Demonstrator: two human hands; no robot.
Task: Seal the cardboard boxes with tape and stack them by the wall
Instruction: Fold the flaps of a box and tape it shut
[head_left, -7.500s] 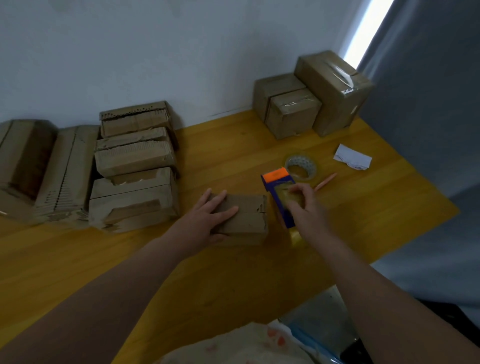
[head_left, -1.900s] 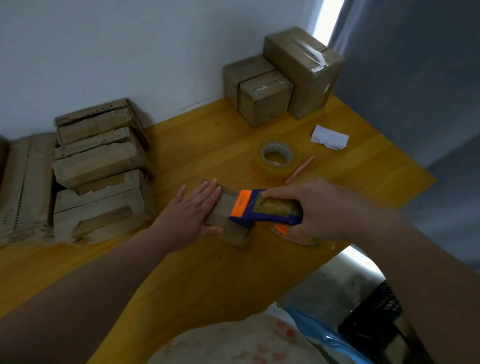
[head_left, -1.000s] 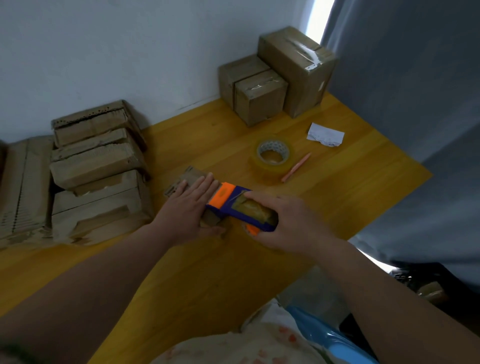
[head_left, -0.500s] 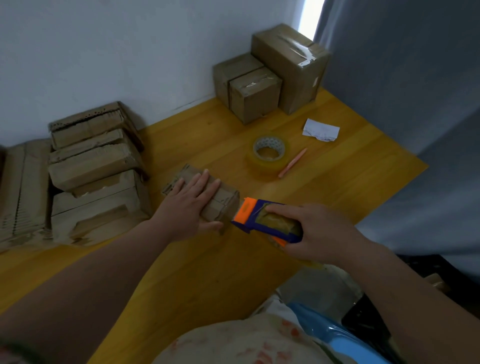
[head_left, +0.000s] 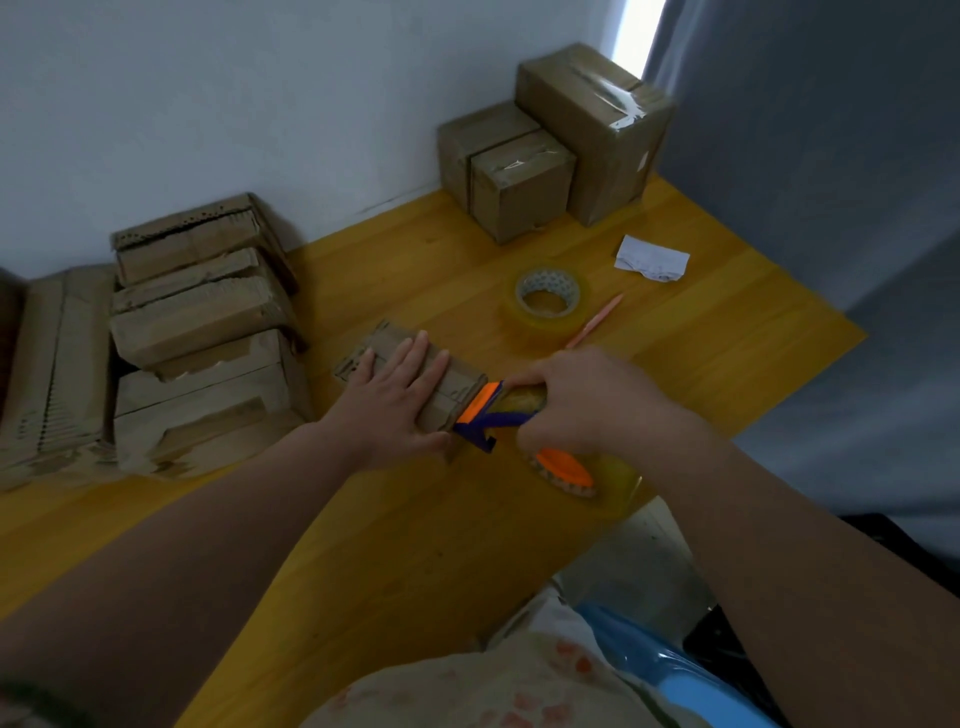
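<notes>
With the small cardboard box (head_left: 454, 387) mid-desk (head_left: 701, 343) pinned only by the left hand's (head_left: 395, 400) flat, straight fingers (head_left: 415, 353) while the right hand (head_left: 592, 400) grips the tape dispenser (head_left: 491, 413) at its near end, I reckon a hard pull could skid the light box and lay the seal crooked.

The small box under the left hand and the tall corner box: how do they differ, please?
The small box lies flat mid-table; the tall box stands by the wall.
The left hand presses the small box, the right hand's tape dispenser at its end; the tall box is untouched.
Glossy tape shows plainly only on the tall box.
Both are brown cardboard.
</notes>
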